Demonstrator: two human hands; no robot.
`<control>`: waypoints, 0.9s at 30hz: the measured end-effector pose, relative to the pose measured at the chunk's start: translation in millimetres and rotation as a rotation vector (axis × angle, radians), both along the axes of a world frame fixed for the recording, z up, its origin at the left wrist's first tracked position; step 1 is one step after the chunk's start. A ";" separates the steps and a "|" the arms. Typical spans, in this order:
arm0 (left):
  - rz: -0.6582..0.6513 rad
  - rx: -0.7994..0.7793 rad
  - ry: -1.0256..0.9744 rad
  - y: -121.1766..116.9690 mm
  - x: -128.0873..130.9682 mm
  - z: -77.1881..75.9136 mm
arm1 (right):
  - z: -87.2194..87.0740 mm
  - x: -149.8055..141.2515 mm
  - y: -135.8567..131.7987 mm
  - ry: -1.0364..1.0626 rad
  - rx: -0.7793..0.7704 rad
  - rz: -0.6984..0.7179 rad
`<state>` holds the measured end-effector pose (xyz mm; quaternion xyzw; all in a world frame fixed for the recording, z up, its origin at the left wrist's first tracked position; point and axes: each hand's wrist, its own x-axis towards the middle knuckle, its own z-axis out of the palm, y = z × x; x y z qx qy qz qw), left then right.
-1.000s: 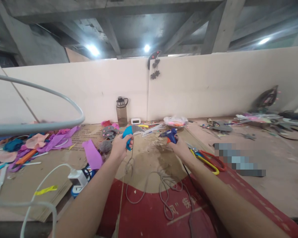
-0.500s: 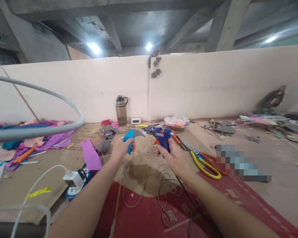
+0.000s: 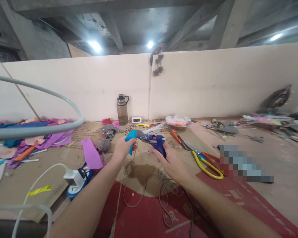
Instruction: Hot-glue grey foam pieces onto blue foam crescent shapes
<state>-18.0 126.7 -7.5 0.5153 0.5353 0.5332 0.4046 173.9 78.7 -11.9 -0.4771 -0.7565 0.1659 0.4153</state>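
Note:
My left hand pinches a curved blue felt piece whose upper right end is wrapped in grey yarn. In my right hand is a blue hot glue gun, its fingers wrapped round the handle. The gun's nozzle points left and lies at the grey end of the felt piece; whether it touches cannot be told. A grey yarn strand hangs from the felt piece and runs in loose loops over the cardboard below.
Scissors with yellow and red handles and an orange cutter lie to the right. A bottle and a small white clock stand behind. At left are a power strip, purple felt and a grey yarn ball.
My right hand has moved the glue gun left and slightly down, so its nozzle now meets or overlaps the grey end of the felt piece. My left hand keeps its hold.

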 end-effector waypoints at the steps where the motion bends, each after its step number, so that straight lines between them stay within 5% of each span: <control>1: 0.001 0.001 -0.007 0.0 0.3 -0.3 | -0.8 -0.2 0.3 -0.007 0.003 -0.002; 27: -0.010 0.045 0.040 -2.5 4.5 1.8 | -3.6 -0.5 -0.5 -0.054 0.028 -0.004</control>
